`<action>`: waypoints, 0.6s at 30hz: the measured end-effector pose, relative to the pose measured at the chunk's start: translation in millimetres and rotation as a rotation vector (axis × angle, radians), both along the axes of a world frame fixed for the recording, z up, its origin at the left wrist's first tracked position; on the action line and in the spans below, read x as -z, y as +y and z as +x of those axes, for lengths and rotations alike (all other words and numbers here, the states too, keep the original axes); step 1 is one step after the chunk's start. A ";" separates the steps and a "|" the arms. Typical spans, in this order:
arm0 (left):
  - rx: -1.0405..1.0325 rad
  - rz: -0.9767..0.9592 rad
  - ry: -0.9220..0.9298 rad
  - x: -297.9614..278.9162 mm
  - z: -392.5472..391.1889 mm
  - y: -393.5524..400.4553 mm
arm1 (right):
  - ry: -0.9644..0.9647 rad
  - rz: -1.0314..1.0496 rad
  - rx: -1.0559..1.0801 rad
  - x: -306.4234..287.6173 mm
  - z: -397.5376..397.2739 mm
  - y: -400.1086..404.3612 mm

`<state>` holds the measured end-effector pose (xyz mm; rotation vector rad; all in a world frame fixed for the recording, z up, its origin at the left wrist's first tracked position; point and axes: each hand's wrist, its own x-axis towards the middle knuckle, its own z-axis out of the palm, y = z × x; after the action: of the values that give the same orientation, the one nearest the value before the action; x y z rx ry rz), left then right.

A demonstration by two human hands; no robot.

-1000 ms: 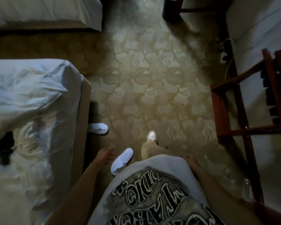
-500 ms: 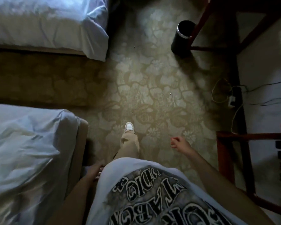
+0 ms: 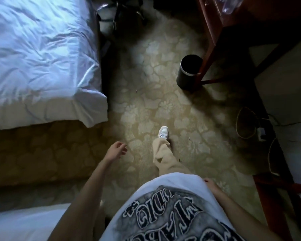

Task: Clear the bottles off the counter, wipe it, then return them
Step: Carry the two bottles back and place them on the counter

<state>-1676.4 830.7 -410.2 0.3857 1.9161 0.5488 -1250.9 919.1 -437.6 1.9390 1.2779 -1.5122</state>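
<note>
I am walking across a patterned carpet between two beds and dark wooden furniture. My left hand (image 3: 116,151) swings in front of me with loosely curled fingers and holds nothing. Beside my hip, my right hand (image 3: 209,183) is mostly hidden behind my white shirt; what shows of it is empty. At the top right, clear plastic bottles (image 3: 228,5) lie on a dark red wooden counter (image 3: 268,23), far ahead of both hands.
A white bed (image 3: 38,54) fills the upper left and another bed corner (image 3: 24,223) the lower left. A black cylindrical bin (image 3: 188,72) stands by the counter's leg. Cables and a plug (image 3: 250,126) lie on the right. A red wooden frame (image 3: 276,197) stands at lower right.
I have stepped forward; the far bed, bin and counter have come nearer. My left hand swung forward into view and my right hand swung back beside my hip.
</note>
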 end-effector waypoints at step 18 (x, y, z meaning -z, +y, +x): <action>0.007 -0.172 -0.054 23.1 -174.6 426.4 | 0.323 0.285 0.348 -29.0 -269.9 517.4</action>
<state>-1851.0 1257.1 -433.4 0.2642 1.8925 0.3820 -1520.8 1436.5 -408.6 2.2587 1.4035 -1.9710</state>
